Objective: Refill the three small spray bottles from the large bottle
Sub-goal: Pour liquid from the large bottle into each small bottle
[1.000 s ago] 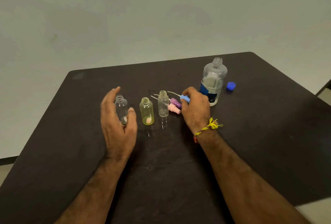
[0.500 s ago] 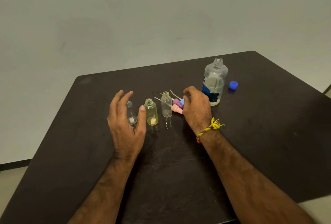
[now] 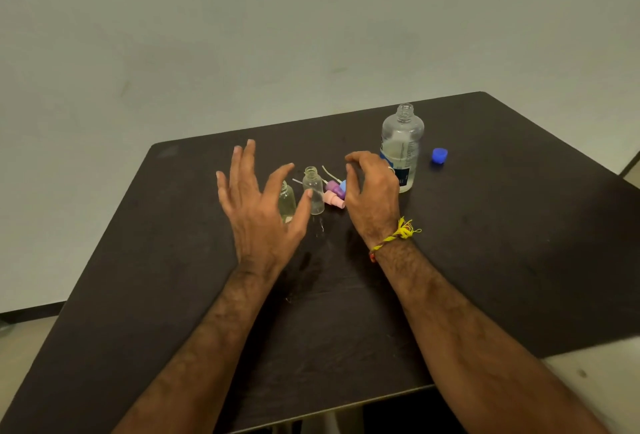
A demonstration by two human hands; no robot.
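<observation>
An uncapped large clear bottle (image 3: pixel 401 146) stands at the back right of the dark table (image 3: pixel 502 225). Two small open bottles show, one yellowish (image 3: pixel 287 203) and one clear (image 3: pixel 313 191); the third is hidden behind my left hand (image 3: pixel 258 205). That hand hovers over them with fingers spread, holding nothing. Purple (image 3: pixel 332 186), blue (image 3: pixel 343 186) and pink (image 3: pixel 335 199) spray heads lie in a cluster to the right of the clear bottle. My right hand (image 3: pixel 372 194) is raised just right of them, fingers loosely curled, with nothing in it.
The large bottle's blue cap (image 3: pixel 439 155) lies on the table to its right. The table's near edge (image 3: pixel 346 409) runs below my forearms. A pale floor surrounds the table.
My right hand let go of the blue spray head, which now lies with the other two. My left hand moved right and up, fingers spread, covering the leftmost small bottle.
</observation>
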